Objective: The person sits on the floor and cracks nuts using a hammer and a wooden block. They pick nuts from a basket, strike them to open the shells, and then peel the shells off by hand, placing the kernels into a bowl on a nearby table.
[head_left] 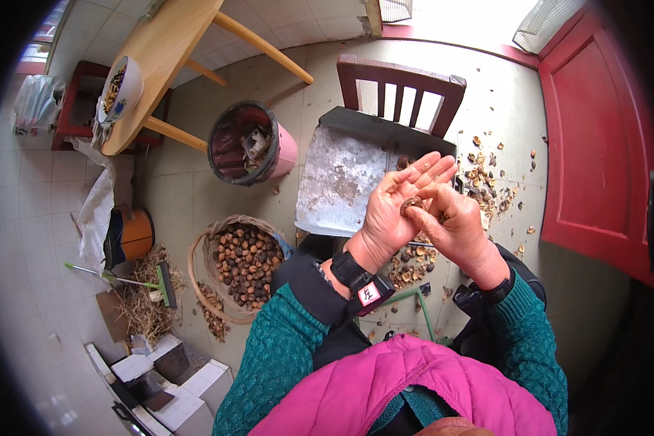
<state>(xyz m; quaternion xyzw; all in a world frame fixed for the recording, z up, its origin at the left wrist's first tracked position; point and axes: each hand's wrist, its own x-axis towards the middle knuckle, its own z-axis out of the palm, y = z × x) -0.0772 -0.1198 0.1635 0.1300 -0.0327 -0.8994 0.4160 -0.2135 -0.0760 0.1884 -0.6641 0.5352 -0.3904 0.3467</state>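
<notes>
My left hand (388, 204) is held palm up above the metal tray (338, 174), with its fingers stretched out. Over that palm, my right hand (458, 220) pinches a brown walnut piece (412, 204) between thumb and fingers. The piece sits close against the left palm; whether it is shell or a cracked nut is hard to tell. Behind my hands, a dark walnut (404, 162) lies in the tray, partly covered by the fingers. Broken walnut shells (406, 272) litter the floor below my wrists.
At left stands a wicker basket (192, 267) of walnuts, with a pink bin (287, 150) beyond it. A wooden chair (401, 68) backs the tray. Shells (482, 180) lie toward the red door (594, 136). A bowl (133, 90) rests on the wooden table (166, 60).
</notes>
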